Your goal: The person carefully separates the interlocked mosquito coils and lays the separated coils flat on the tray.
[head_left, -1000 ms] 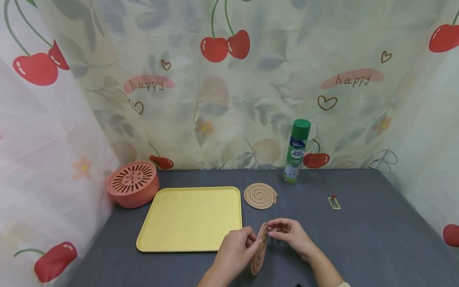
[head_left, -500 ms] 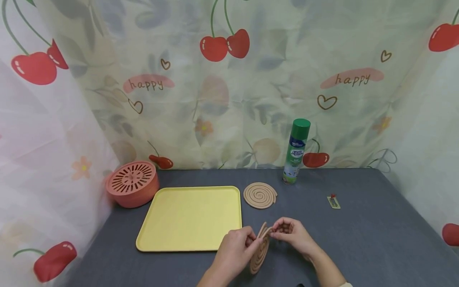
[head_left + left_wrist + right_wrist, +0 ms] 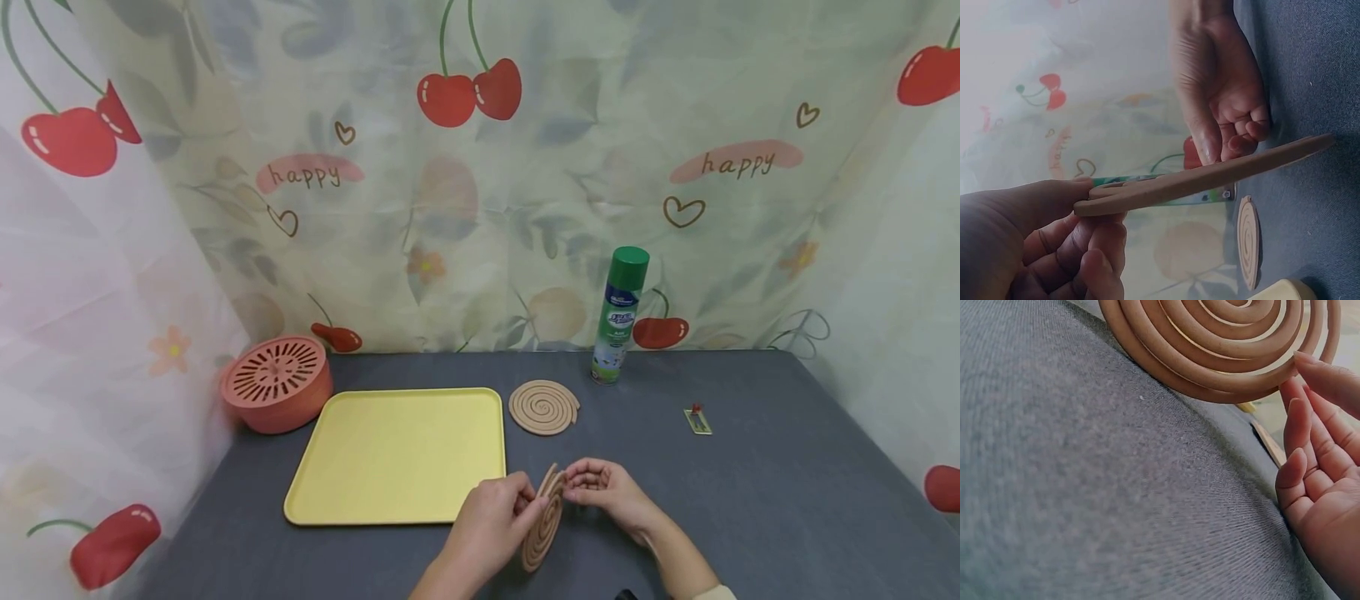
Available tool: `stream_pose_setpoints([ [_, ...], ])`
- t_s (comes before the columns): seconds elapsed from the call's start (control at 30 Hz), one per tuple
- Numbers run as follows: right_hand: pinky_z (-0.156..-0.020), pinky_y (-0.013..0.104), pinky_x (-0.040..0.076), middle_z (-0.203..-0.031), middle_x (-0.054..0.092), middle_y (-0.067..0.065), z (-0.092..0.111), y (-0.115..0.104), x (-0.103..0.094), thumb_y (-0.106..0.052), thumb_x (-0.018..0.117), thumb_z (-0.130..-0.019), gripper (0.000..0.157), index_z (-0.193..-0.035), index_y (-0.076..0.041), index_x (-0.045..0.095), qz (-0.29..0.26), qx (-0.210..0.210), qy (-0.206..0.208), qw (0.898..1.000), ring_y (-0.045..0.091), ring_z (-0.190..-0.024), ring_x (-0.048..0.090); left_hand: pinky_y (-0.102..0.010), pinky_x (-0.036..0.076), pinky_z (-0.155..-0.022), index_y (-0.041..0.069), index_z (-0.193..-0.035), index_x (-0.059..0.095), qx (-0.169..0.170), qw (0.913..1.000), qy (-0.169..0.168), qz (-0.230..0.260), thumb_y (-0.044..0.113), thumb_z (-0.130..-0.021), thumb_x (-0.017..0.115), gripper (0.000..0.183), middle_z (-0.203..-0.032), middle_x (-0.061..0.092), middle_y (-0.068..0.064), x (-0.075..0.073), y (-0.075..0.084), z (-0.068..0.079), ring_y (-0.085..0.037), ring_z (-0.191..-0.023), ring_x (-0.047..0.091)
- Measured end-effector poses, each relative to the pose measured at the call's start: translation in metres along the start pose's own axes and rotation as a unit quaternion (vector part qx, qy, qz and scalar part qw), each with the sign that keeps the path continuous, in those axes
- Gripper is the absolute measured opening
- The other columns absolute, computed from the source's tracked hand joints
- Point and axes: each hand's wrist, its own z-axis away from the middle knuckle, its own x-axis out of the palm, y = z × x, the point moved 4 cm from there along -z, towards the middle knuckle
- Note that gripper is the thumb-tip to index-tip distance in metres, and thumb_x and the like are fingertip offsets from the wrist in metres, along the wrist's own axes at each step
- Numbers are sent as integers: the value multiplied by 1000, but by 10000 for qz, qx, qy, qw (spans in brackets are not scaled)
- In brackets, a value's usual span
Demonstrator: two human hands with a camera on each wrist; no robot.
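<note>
A brown mosquito coil is held on edge above the table, its outer strands slightly spread at the top. My left hand pinches it between thumb and fingers near its upper left rim. On the opposite side, my right hand pinches an outer strand between thumb and forefinger. The right wrist view shows the coil's rings from the face, with thin gaps between them. Seen edge-on in the left wrist view, the coil spans between both hands. A second mosquito coil lies flat farther back.
Left of the hands lies a yellow tray. Behind its left corner stands a pink slotted-lid container. A green spray can stands at the back, and a small metal coil stand lies at right. A patterned curtain surrounds the table.
My right hand drew a strand of the coil outward to the right half a second ago; now that strand sits closer to the rest. My left hand has kept its grip.
</note>
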Motion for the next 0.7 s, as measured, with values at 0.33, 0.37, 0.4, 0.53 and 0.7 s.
stream_pose_setpoints([
  [0.33, -70, 19, 46, -86, 66, -9, 0, 4, -1, -2, 63, -85, 14, -94, -12, 59, -281, 59, -392, 9988, 2, -81, 62, -15, 35, -47, 14, -72, 60, 216, 9995, 51, -208, 26, -87, 64, 19, -56, 50, 11, 0, 0, 1, 3, -49, 40],
  [0.37, -70, 19, 46, -86, 67, -9, 0, 5, -1, -2, 63, -85, 14, -94, -13, 59, -296, 71, -438, 9986, 2, -81, 62, -15, 35, -47, 14, -72, 60, 249, 9994, 68, -228, 26, -87, 64, 19, -56, 50, 12, -1, 0, 1, 3, -49, 40],
  [0.4, -71, 18, 46, -86, 67, -9, 0, 6, -2, -2, 62, -85, 15, -94, -14, 60, -313, 75, -485, 9983, 2, -81, 62, -15, 35, -47, 15, -72, 60, 283, 9993, 81, -247, 27, -87, 64, 20, -56, 49, 12, -1, 0, 1, 3, -49, 40],
  [0.53, -71, 18, 46, -89, 67, -10, 0, 7, -3, -2, 61, -86, 16, -94, -16, 63, -342, 67, -705, 9969, 1, -81, 61, -15, 34, -47, 15, -73, 60, 310, 9993, -13, -217, 28, -88, 63, 20, -56, 48, 12, -1, -1, 1, 2, -49, 39],
  [0.7, -69, 18, 45, -88, 68, -12, 0, 7, -3, -3, 61, -86, 18, -92, -19, 67, -291, 45, -885, 9956, 0, -77, 59, -16, 36, -47, 15, -75, 61, 270, 9993, -222, -136, 29, -88, 63, 19, -58, 49, 12, -2, -2, 0, 2, -50, 40],
])
